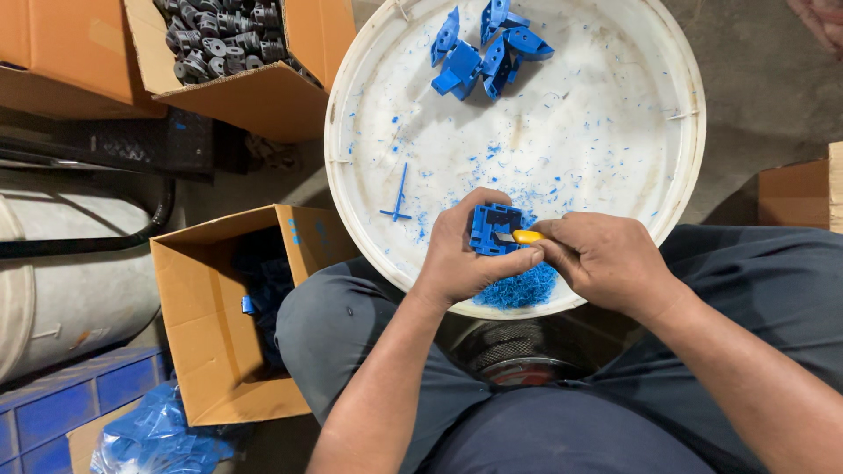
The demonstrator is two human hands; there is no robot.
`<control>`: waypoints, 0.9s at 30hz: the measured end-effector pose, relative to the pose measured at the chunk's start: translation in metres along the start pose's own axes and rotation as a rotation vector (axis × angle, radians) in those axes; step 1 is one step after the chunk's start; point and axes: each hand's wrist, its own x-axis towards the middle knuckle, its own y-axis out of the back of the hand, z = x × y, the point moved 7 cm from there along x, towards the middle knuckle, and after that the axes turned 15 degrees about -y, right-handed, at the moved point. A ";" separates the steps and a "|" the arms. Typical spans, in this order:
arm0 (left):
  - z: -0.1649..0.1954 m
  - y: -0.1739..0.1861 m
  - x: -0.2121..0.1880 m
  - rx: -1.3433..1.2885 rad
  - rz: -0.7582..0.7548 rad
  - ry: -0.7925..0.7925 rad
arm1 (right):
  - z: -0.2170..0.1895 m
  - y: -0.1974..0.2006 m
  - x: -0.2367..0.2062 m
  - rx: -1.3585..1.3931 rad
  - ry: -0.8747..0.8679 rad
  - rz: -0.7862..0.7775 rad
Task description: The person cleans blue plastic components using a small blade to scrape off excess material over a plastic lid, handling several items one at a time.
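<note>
- Blue plastic part (492, 228) held over the near edge of the round white tray (615, 202), just above a heap of blue shavings (524, 288).
- Left hand (470, 254) wrapped around the part from the left and below, thumb along the near side, fingers curled over the far left corner; firm grip, open face of the part turned up.
- Right hand (601, 263) closed on a small yellow-handled knife (527, 236), coming in from the right, tip touching the part's right edge.
- Knife's long axis running left to right, pointing into the part; part itself roughly square, no clear long axis.
- Both hands touching at the thumbs, equally near the part; forearms reaching in from the near side, the left from near left, the right from near right, wrists resting low over the lap.
- Farther on the tray: a cluster of blue parts (487, 48) at the far edge, a thin blue sprue (398, 197) lying to the left.
- Left of the knee, an open cardboard box (219, 351) with blue pieces inside; far left, another box of dark parts (219, 35).
</note>
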 end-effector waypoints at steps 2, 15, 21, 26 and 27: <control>0.000 0.000 -0.001 0.045 0.019 -0.008 | 0.000 -0.001 -0.001 -0.028 -0.008 0.013; 0.004 0.001 0.002 0.319 0.118 -0.044 | 0.011 -0.006 0.003 0.250 -0.023 0.010; 0.013 0.003 0.001 0.502 0.102 -0.146 | 0.013 -0.007 0.002 0.078 -0.074 0.003; 0.013 0.002 0.001 0.526 0.085 -0.165 | 0.009 -0.006 0.003 0.020 -0.058 0.010; 0.013 0.002 0.001 0.526 0.081 -0.161 | 0.008 -0.006 0.004 0.016 -0.044 0.011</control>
